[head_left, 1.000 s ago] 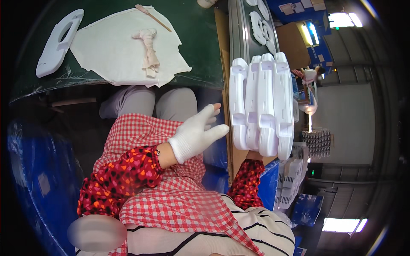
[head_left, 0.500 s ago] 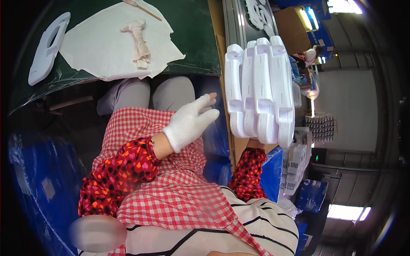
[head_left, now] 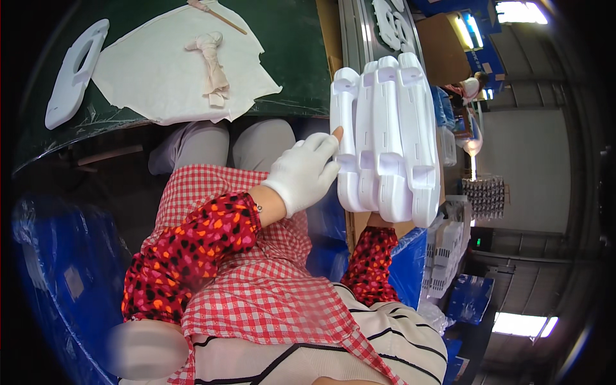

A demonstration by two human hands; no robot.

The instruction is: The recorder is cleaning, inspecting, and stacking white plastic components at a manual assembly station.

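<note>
Several long white plastic parts (head_left: 388, 138), each with a raised grip-like bar and hollow pockets, stand side by side in a stack at the right. My right hand (head_left: 380, 221) bears the stack from behind; only its wrist shows, and the fingers are hidden by the parts. At the stack's left side is my left hand (head_left: 301, 172), in a white glove with a bare fingertip. Its fingers are apart, and the tips reach the edge of the leftmost part; whether they press on it I cannot tell.
On the green table (head_left: 292, 70) lies a white cloth (head_left: 147, 70) with a rolled rag (head_left: 210, 67) and a wooden-handled tool (head_left: 221, 18). A single white part (head_left: 76, 77) lies left of the cloth. More white parts (head_left: 393, 25) lie on a conveyor at the upper right.
My left hand has moved right and up to the stack's left edge. The stack has shifted slightly left toward that hand, its parts a little more tilted.
</note>
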